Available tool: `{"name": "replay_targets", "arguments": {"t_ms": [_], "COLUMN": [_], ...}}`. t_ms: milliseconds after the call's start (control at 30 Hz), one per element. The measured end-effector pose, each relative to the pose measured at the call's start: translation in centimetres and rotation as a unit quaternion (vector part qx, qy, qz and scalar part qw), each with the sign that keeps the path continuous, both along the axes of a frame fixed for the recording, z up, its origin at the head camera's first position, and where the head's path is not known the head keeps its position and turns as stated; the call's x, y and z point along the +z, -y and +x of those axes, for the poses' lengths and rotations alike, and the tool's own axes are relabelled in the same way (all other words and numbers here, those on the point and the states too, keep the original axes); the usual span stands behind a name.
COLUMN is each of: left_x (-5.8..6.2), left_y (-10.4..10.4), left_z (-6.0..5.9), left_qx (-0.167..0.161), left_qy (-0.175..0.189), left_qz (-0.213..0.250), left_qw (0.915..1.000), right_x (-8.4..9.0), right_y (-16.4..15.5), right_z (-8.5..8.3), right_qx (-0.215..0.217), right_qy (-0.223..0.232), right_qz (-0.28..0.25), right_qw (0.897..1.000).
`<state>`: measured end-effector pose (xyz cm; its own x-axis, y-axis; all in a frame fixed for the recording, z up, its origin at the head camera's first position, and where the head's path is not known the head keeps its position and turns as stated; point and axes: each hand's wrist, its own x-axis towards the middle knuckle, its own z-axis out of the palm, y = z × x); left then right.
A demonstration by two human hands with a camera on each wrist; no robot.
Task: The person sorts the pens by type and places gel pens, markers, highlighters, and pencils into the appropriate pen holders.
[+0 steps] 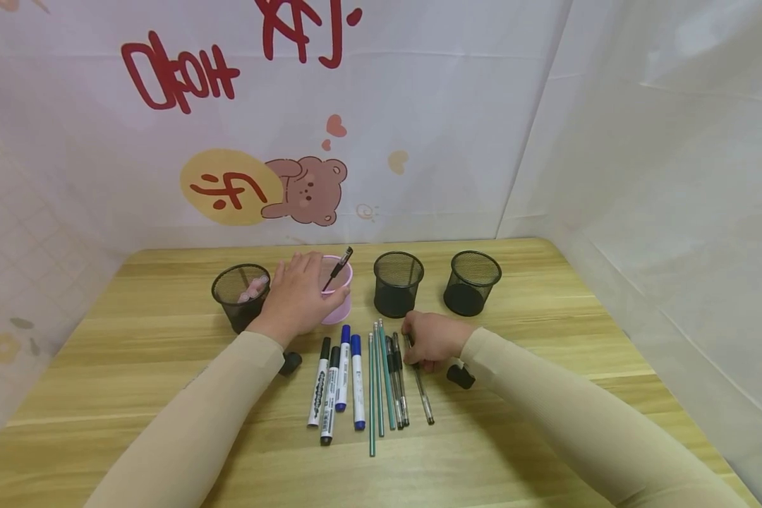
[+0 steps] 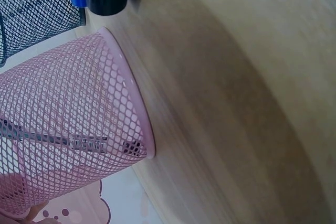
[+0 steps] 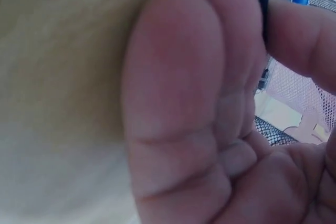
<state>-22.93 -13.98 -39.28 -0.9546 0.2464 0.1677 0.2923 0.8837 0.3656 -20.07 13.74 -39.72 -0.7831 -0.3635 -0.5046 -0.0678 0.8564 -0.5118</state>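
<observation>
My left hand [image 1: 300, 295] holds the pink mesh pen cup [image 1: 338, 314] by its left side, thumb at the front. One black gel pen [image 1: 341, 264] leans inside that cup and shows through the mesh in the left wrist view. On the table, my right hand [image 1: 437, 339] pinches the upper end of another gel pen [image 1: 425, 400]; its lower end points toward the front. In the right wrist view, the curled fingers [image 3: 176, 77] hide most of that pen. Just left of it lie more black gel pens [image 1: 399, 384].
Green pencils [image 1: 379, 384] and black-capped and blue-capped markers [image 1: 358, 384] lie side by side left of the gel pens. A black mesh cup [image 1: 240, 315] with pink items stands at the left. Two further black mesh cups, one central [image 1: 396, 300], one right [image 1: 466, 299], stand behind.
</observation>
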Motion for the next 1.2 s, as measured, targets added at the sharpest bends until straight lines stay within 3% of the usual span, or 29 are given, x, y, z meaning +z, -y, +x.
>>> {"name": "replay_targets", "arguments": {"t_ms": [400, 833, 1200], "left_x": [0.0, 0.0, 0.0], "left_y": [-0.1, 0.0, 0.0], "left_z": [0.1, 0.0, 0.0], "left_qx": [0.001, -0.001, -0.002], "left_qy": [0.002, -0.002, -0.001], "left_qz": [0.005, 0.002, 0.001], "left_qw": [1.0, 1.0, 1.0], "right_x": [0.5, 1.3, 2.4], "right_y": [-0.1, -0.9, -1.2], "right_z": [0.2, -0.1, 0.0], "right_qx": [0.007, 0.014, 0.006], "right_qy": [-0.014, -0.059, -0.072], "right_qz": [-0.002, -0.024, -0.076], "right_qw": [1.0, 0.998, 0.994]}}
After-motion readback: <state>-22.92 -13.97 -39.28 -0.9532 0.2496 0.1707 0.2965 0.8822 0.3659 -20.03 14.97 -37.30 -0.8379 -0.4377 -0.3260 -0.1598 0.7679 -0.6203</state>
